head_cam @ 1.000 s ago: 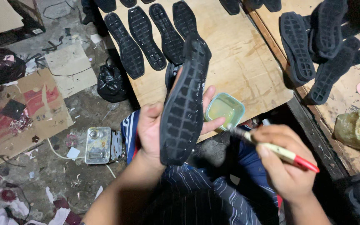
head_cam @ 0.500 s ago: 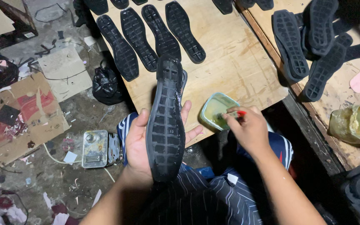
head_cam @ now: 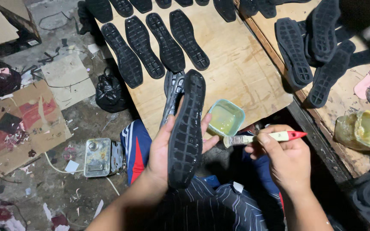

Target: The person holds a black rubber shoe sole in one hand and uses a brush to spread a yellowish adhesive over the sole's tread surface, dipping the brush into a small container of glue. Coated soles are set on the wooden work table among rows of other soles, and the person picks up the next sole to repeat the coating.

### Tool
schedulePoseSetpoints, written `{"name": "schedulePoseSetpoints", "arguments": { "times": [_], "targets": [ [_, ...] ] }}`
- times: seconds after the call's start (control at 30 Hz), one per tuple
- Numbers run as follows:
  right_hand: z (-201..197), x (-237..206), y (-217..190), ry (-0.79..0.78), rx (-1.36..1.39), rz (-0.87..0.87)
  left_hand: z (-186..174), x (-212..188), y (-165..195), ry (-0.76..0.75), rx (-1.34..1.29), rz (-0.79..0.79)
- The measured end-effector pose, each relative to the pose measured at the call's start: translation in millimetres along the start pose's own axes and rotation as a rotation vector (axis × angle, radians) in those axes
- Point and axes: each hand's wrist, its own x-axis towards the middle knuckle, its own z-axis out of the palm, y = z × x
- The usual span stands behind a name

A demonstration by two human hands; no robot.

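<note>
head view: i see the left hand (head_cam: 161, 156) holding a black shoe sole (head_cam: 187, 128) upright over the lap, tread up, fingers (head_cam: 205, 124) wrapped round its edge. the right hand (head_cam: 285, 156) has its fingers pinching a brush (head_cam: 262, 137), bristles just beside the sole. a small tub of yellowish glue (head_cam: 225, 118) sits on the wooden bench (head_cam: 245, 64), near more soles (head_cam: 159, 40).
</note>
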Motion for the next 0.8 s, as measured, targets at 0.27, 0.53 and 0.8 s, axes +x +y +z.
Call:
{"name": "schedulePoseSetpoints", "arguments": {
  "times": [0.27, 0.53, 0.8],
  "targets": [
    [45.1, -17.6, -5.8, -0.088, 0.076, -0.335, 15.7, 14.2, -31.2, 0.042, 0.324, 0.024],
    [47.5, -41.8, -3.2, -0.139, -0.270, -0.401, 25.6, 19.5, -26.2, 0.086, 0.369, 0.024],
    [48.6, -61.9, -6.4, -0.331, -0.381, -0.616, 10.1, 20.9, -17.9, 0.088, 0.201, 0.011]
  ]
}}
